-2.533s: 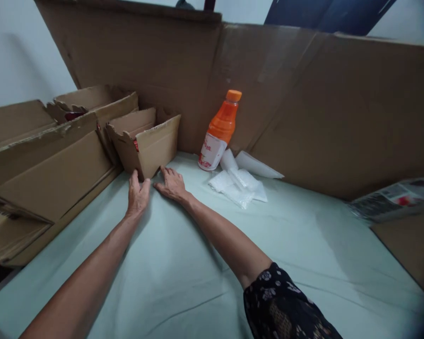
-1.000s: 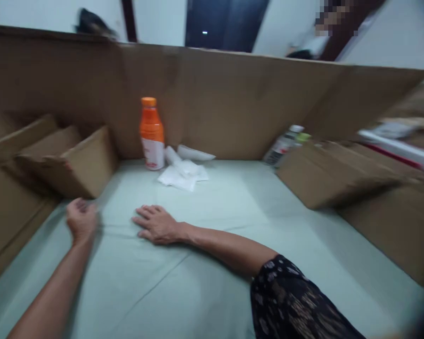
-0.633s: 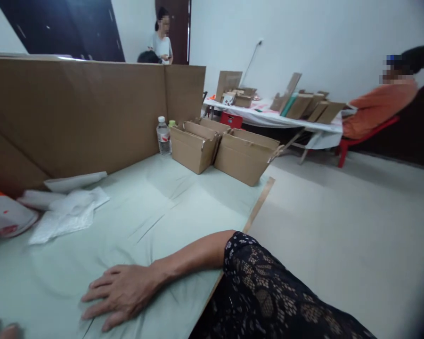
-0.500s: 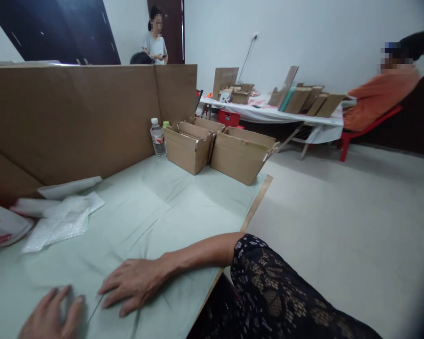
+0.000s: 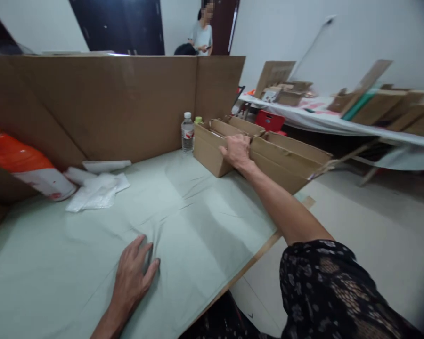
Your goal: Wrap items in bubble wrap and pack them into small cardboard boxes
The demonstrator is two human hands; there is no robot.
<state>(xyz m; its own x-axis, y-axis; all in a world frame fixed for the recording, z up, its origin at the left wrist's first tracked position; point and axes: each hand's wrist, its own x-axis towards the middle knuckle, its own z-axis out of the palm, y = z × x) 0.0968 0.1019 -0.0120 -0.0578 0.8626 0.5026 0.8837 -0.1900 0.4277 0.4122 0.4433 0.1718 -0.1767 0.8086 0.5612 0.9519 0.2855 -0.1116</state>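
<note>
My left hand (image 5: 136, 268) rests on the pale green tablecloth (image 5: 183, 273), fingers apart, holding nothing. At the far right corner of the table, my right hand (image 5: 237, 149) is on an open cardboard box (image 5: 212, 150), its fingers curled over the box's near right edge. The fingertips are hidden from me, partly inside the box. Close beside it stands a second open cardboard box (image 5: 282, 162), just right of my right wrist. What lies in the boxes is mostly out of sight.
A water bottle (image 5: 187, 133) and a green-capped bottle (image 5: 198, 120) stand by the boxes. A tall cardboard screen (image 5: 141, 103) borders the table's back. An orange-and-white bottle (image 5: 31, 165) and bubble wrap (image 5: 97, 192) are at left. A person (image 5: 202, 35) stands beyond.
My right hand has gone from lying on the tablecloth to the edge of the left box. My left hand stays flat on the cloth. The view has swung left.
</note>
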